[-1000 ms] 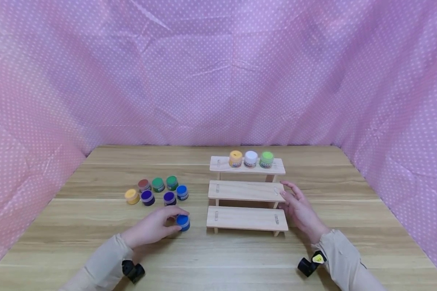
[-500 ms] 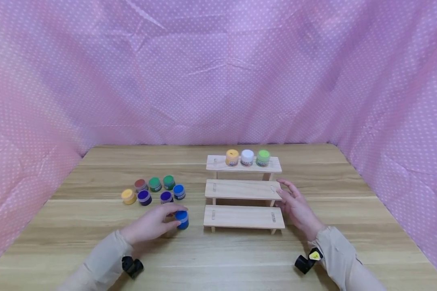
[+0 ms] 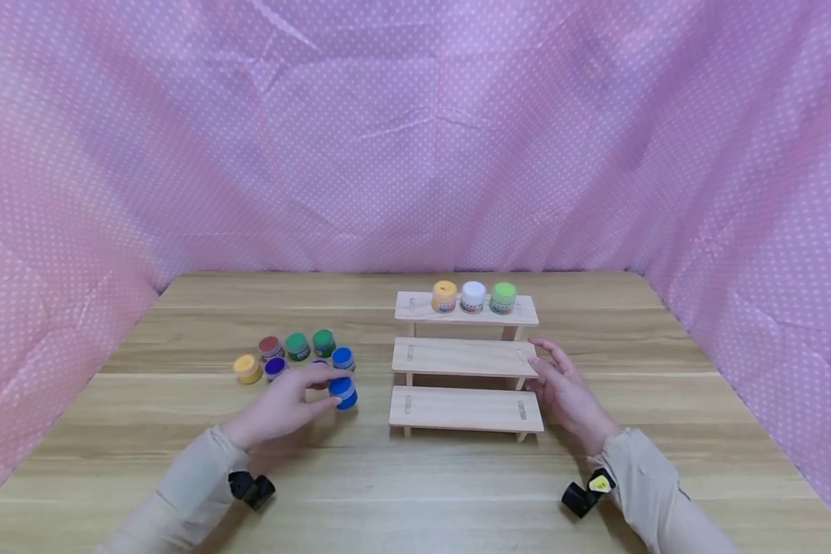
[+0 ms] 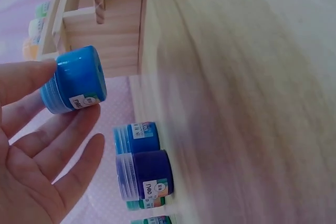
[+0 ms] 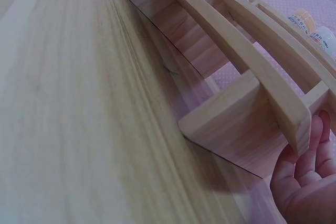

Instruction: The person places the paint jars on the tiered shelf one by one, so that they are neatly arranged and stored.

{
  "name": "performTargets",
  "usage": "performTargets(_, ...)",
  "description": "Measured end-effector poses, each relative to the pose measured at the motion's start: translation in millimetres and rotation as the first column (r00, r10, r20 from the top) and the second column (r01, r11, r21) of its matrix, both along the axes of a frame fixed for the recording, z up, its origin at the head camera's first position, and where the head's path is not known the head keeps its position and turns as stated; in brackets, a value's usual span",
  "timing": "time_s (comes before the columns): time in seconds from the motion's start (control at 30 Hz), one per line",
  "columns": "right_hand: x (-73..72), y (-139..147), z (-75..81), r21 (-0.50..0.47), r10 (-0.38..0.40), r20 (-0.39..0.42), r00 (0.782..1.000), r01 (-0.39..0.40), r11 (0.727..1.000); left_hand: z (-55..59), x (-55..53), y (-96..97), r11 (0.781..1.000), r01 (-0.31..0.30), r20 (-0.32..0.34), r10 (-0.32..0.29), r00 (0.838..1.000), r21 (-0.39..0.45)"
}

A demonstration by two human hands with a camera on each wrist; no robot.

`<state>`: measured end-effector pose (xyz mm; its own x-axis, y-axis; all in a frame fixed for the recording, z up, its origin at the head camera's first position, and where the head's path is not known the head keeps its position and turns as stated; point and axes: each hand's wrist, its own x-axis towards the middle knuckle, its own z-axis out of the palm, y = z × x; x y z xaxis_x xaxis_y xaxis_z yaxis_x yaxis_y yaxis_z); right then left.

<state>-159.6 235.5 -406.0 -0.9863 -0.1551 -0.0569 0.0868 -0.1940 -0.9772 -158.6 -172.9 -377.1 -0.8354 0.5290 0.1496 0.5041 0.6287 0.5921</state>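
Note:
My left hand (image 3: pixel 284 404) pinches a blue paint jar (image 3: pixel 342 392) between thumb and fingers. In the left wrist view that blue jar (image 4: pixel 81 80) is tilted and held off the table, its label partly showing. At the right end of a three-tier wooden rack (image 3: pixel 464 408), my right hand (image 3: pixel 571 400) holds the middle shelf's end, thumb near the top face. The right wrist view has the right hand's fingers (image 5: pixel 315 150) curled by the shelf ends of the rack (image 5: pixel 236 108). Orange, white and light green jars (image 3: pixel 503 298) stand on the top shelf.
Left of the rack, several paint jars stand on the table: yellow (image 3: pixel 248 369), brown (image 3: pixel 271 348), two green (image 3: pixel 298 346), purple (image 3: pixel 275 368) and blue (image 3: pixel 342 358). Another purple jar is mostly hidden by my left hand. A pink dotted cloth (image 3: pixel 415 154) hangs behind the table.
The left hand has lifted the blue jar from the table and moved it slightly away from me, toward the other jars. The right hand stays at the rack.

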Motion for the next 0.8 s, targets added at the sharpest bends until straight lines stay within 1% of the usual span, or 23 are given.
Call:
performTargets(0.23,0.0,-2.5,0.6,-0.005,-0.034,0.032,0.999,0.034,0.999,3.8,0.5,1.3,0.994,-0.052,0.006,0.052,0.999,0.093)
performTargets(0.3,-0.2,-2.7,0.6,-0.004,-0.036,0.034,0.999,0.037,0.999,4.6,0.2,2.6,0.992,-0.069,0.011,0.068,0.998,0.108)
performTargets(0.43,0.0,-2.2,-1.6,-0.017,-0.033,0.018,0.999,0.034,0.999,6.1,-0.3,5.0,0.987,-0.107,0.052,0.101,0.994,0.117)
performTargets(0.5,0.1,-2.2,-2.9,-0.031,-0.031,0.007,0.999,0.032,0.999,6.6,-0.5,6.3,0.986,-0.115,0.055,0.109,0.993,0.122)
performTargets(0.67,-0.5,-1.8,-3.7,-0.05,-0.031,-0.012,0.999,0.031,0.998,7.8,-1.4,9.1,0.981,-0.132,0.015,0.131,0.991,0.14)
performTargets(0.8,-1.6,-1.7,-3.8,-0.054,-0.031,-0.015,0.999,0.03,0.998,9.8,-3.1,11.4,0.976,-0.155,0.007,0.156,0.988,0.15)
